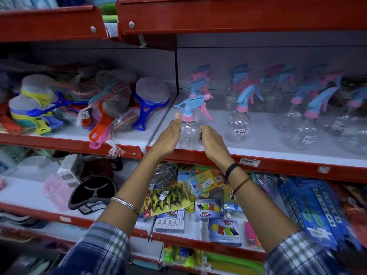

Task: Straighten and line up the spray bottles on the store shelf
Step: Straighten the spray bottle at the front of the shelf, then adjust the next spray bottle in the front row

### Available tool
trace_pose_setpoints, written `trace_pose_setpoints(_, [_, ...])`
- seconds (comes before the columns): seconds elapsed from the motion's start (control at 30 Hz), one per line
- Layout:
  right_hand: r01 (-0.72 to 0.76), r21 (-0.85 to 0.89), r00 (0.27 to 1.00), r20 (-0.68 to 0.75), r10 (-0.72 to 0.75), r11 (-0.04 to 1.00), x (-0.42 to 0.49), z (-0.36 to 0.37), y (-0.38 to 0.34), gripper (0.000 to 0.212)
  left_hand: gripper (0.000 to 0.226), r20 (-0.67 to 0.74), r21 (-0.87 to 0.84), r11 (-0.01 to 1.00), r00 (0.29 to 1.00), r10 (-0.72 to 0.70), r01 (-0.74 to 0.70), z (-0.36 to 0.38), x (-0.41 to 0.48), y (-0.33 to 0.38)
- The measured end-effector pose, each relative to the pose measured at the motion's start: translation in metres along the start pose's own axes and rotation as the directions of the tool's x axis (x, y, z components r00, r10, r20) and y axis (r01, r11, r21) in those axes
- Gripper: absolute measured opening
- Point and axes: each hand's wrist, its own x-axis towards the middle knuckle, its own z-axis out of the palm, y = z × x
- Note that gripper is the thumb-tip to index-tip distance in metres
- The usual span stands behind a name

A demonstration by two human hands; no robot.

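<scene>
A clear spray bottle (189, 132) with a blue trigger head and pink collar stands upright at the front left of the white shelf (264, 147). My left hand (168, 138) is flat against its left side, fingers straight. My right hand (211, 140) curls around its right side, fingertips touching the body. Two more bottles stand in a column behind it (198, 86). Another clear bottle (239, 124) stands to the right, and several others (301, 128) crowd the shelf's right part, turned different ways and blurred.
A grey divider (176, 76) separates the bottles from a heap of coloured scrub brushes (79, 104) on the left. The red shelf lip (278, 165) carries a price tag. Packets of clips (170, 197) and blue packs (315, 211) fill the shelf below.
</scene>
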Motion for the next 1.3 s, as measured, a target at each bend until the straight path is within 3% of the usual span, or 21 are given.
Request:
trace_pose_setpoints(0.17, [0.003,-0.011,0.998,0.058,-0.003,1.000,-0.010,-0.001,-0.008,0.037,0.120,-0.013,-0.036,0.999,1.000,-0.001,0.001,0.000,-0.008,0.001])
trace_pose_setpoints(0.2, [0.006,-0.011,0.998,0.064,-0.005,1.000,-0.011,-0.002,-0.008,0.036,0.110,-0.036,-0.033,0.999,0.999,0.020,-0.022,0.001,-0.010,0.002])
trace_pose_setpoints(0.27, [0.036,-0.019,0.999,0.036,-0.035,0.999,-0.012,-0.008,-0.004,0.031,0.068,-0.187,-0.019,0.994,0.977,0.106,-0.111,0.009,-0.017,0.005])
trace_pose_setpoints(0.3, [0.057,-0.022,0.998,-0.007,-0.057,0.998,-0.013,-0.012,0.000,0.028,0.046,-0.326,-0.001,0.985,0.932,0.160,-0.170,0.016,-0.022,0.006])
trace_pose_setpoints(0.37, [0.098,0.031,0.984,-0.154,-0.092,0.995,-0.017,-0.024,0.012,0.023,0.030,-0.568,0.034,0.936,0.763,0.307,-0.351,0.029,-0.034,0.004])
trace_pose_setpoints(0.43, [0.149,0.114,0.933,-0.346,-0.102,0.982,-0.020,-0.041,0.024,0.022,0.023,-0.585,0.125,0.851,0.655,0.479,-0.511,0.045,-0.042,-0.003])
trace_pose_setpoints(0.5, [0.168,0.159,0.868,-0.491,-0.070,0.973,-0.017,-0.061,0.033,0.024,0.022,-0.433,0.171,0.795,0.681,0.591,-0.581,0.067,-0.045,-0.008])
trace_pose_setpoints(0.6, [0.121,0.189,0.855,-0.519,-0.005,0.974,0.001,-0.087,0.042,0.028,0.032,-0.184,0.126,0.793,0.772,0.609,-0.596,0.099,-0.041,0.005])
trace_pose_setpoints(0.7, [0.007,0.193,0.934,-0.352,0.063,0.981,0.021,-0.104,0.046,0.038,0.043,-0.075,0.001,0.933,0.930,0.359,-0.360,0.120,-0.020,0.036])
trace_pose_setpoints(0.77, [-0.082,0.226,0.969,-0.211,0.132,0.971,0.031,-0.110,0.049,0.059,0.038,-0.074,-0.120,0.976,0.982,0.171,-0.179,0.127,-0.004,0.059])
trace_pose_setpoints(0.83, [-0.137,0.255,0.978,-0.119,0.172,0.957,0.038,-0.114,0.051,0.075,0.043,-0.097,-0.161,0.984,0.993,0.061,-0.076,0.133,0.016,0.072])
trace_pose_setpoints(0.97, [-0.179,0.262,0.977,-0.067,0.203,0.948,0.037,-0.117,0.048,0.082,0.069,-0.020,-0.185,0.979,0.995,-0.094,0.089,0.138,0.041,0.069])
trace_pose_setpoints(1.13, [-0.196,0.249,0.970,-0.093,0.225,0.949,0.027,-0.126,0.051,0.109,0.074,-0.022,-0.142,0.989,0.998,-0.052,0.048,0.141,0.028,0.073])
trace_pose_setpoints(1.3, [-0.114,0.210,0.985,-0.101,0.138,0.971,0.007,-0.128,0.055,0.104,0.075,-0.007,-0.102,0.995,1.000,0.020,-0.020,0.138,0.011,0.072])
